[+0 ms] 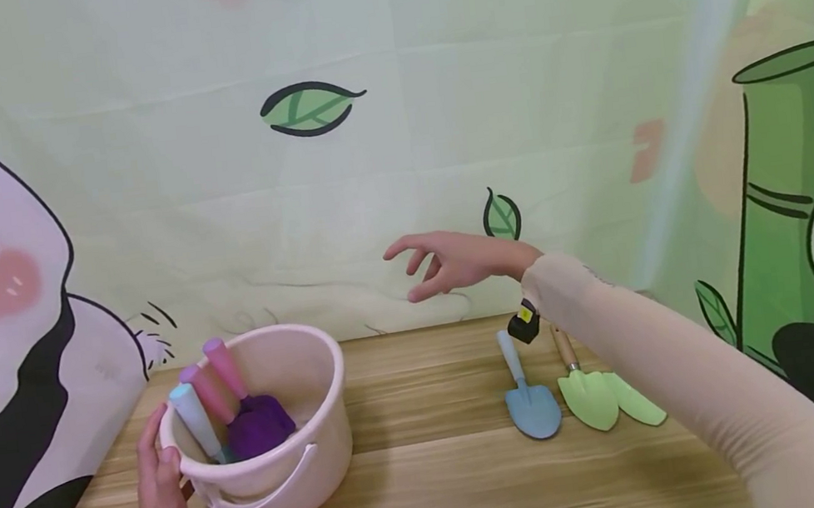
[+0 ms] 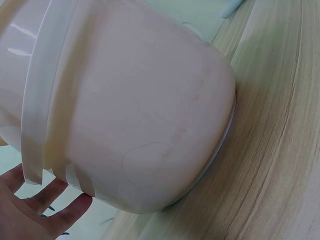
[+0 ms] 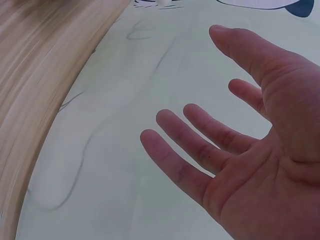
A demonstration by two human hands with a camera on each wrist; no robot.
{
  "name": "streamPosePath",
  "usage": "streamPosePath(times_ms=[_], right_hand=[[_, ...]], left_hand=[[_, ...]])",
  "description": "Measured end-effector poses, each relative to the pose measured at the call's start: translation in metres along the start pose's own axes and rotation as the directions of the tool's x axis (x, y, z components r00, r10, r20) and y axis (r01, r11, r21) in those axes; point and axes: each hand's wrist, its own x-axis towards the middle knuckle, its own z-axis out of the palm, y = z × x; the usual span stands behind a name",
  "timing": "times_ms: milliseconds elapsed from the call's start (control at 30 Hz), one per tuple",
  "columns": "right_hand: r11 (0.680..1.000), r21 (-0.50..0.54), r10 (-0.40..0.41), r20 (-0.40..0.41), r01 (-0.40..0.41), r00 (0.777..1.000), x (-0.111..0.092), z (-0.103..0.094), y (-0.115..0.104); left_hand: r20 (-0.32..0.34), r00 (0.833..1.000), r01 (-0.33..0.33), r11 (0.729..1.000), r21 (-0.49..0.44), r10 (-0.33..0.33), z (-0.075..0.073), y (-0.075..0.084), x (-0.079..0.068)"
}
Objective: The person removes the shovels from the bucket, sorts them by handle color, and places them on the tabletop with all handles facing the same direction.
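A pale pink bucket (image 1: 324,456) stands on the wooden table, its handle hanging down over the front. My left hand (image 1: 158,492) grips its rim from the left side; in the left wrist view the fingers (image 2: 75,212) reach round by the rim. Inside the bucket lean a tool with a light blue handle (image 1: 193,417) and tools with pink handles (image 1: 222,367), above purple blades (image 1: 264,425). Held up over the back of the table, my right hand (image 1: 453,261) has its fingers spread and holds nothing, as the right wrist view (image 3: 240,165) also shows.
On the right side of the table (image 1: 433,486) lie a blue hand trowel (image 1: 534,413), a green trowel with a wooden handle (image 1: 591,400) and another green blade (image 1: 635,400), partly under my right sleeve in view. A printed panda backdrop (image 1: 398,171) rises behind the table.
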Motion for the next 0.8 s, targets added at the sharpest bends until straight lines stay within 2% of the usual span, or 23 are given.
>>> streamPosePath(times_ms=[800], right_hand=[[0.997, -0.004, -0.075, 0.049, 0.075, 0.996, 0.027, 0.006, -0.037]], left_hand=[[0.003, 1.000, 0.012, 1.000, 0.007, -0.012, -0.003, 0.000, -0.001]])
